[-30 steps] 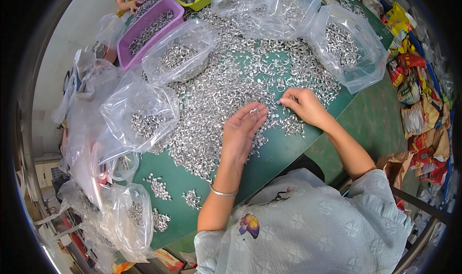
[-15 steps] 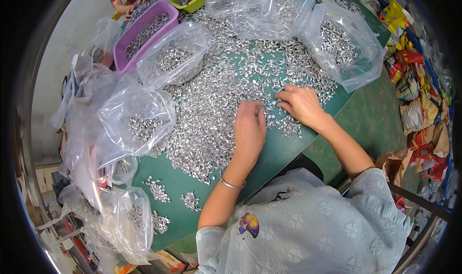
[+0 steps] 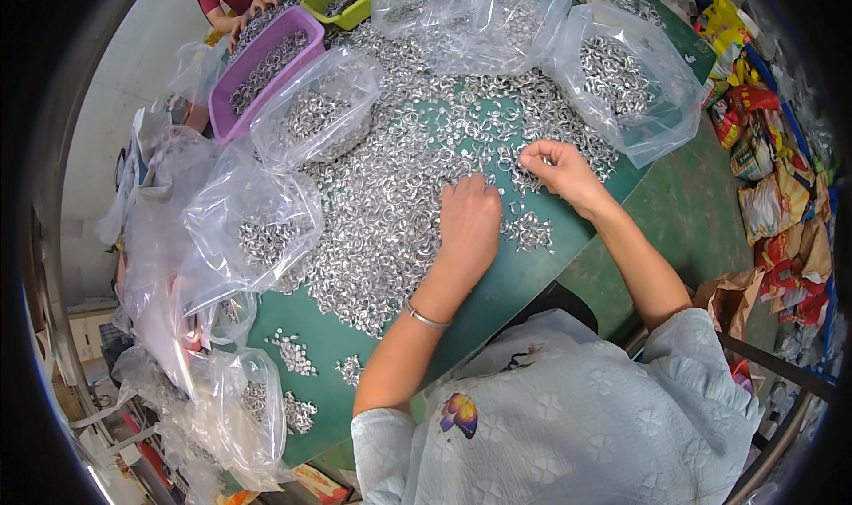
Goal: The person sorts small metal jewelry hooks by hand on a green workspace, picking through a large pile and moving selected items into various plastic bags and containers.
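Note:
A broad heap of small silvery ring-shaped metal pieces (image 3: 382, 212) covers the green table (image 3: 497, 279). At the heap's right edge is my left hand (image 3: 470, 221), back up, a bracelet on its wrist. Its fingers are curled down at the pieces, and their tips are hidden. To its right, my right hand (image 3: 564, 175) hovers by the thinner scatter of pieces, thumb and forefinger pinched together. Anything between them is too small to name. Just below the two hands lies a small separate cluster of metal pieces (image 3: 529, 232).
Clear plastic bags holding such pieces stand around the heap, one at the right (image 3: 670, 106), one at the left (image 3: 209, 208). A purple basket (image 3: 218, 106) and a yellow-green basket (image 3: 357, 13) sit at the far left, near another person's hands (image 3: 253, 12). Colourful packages (image 3: 768, 208) line the right side.
My left hand has turned back-up and its fingers have curled in. My right hand has shifted slightly up and away, its fingers closing to a pinch.

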A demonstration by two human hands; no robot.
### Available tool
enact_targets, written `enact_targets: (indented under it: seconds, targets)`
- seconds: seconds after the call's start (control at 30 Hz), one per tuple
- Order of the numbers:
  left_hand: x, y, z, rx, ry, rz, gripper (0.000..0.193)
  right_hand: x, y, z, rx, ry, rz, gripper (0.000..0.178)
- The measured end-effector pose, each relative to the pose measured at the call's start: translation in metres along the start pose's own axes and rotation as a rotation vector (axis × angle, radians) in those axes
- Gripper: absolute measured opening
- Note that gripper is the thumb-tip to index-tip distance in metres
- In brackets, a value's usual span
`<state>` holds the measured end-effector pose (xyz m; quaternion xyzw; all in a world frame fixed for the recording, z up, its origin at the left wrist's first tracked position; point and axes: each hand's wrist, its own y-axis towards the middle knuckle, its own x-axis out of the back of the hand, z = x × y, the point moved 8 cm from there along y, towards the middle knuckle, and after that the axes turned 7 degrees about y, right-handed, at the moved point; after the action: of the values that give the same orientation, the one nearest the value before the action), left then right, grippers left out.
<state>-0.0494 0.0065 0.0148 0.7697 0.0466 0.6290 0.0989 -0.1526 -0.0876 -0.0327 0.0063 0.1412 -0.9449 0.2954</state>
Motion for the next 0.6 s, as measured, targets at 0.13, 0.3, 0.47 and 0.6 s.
enact_targets:
  seconds: [0.13, 0.3, 0.47, 0.6]
  targets:
    - [-0.005, -0.001, 0.000, -0.025, 0.035, 0.056, 0.014, -0.003, -0.006, 0.029, 0.373, -0.654, -0.132, 0.018]
    - [-0.001, -0.002, 0.006, -0.053, -0.060, -0.134, 0.012, -0.028, -0.016, 0.033, 0.494, -1.034, -0.157, 0.018]
    - [0.007, -0.007, 0.051, 0.334, -0.658, -0.288, 0.007, -0.030, -0.010, 0.026, 0.499, -0.991, -0.138, 0.011]
    - [-0.015, -0.024, 0.065, 0.703, -1.637, -0.086, 0.014, -0.027, -0.016, 0.039, 0.568, -0.909, -0.160, 0.010]
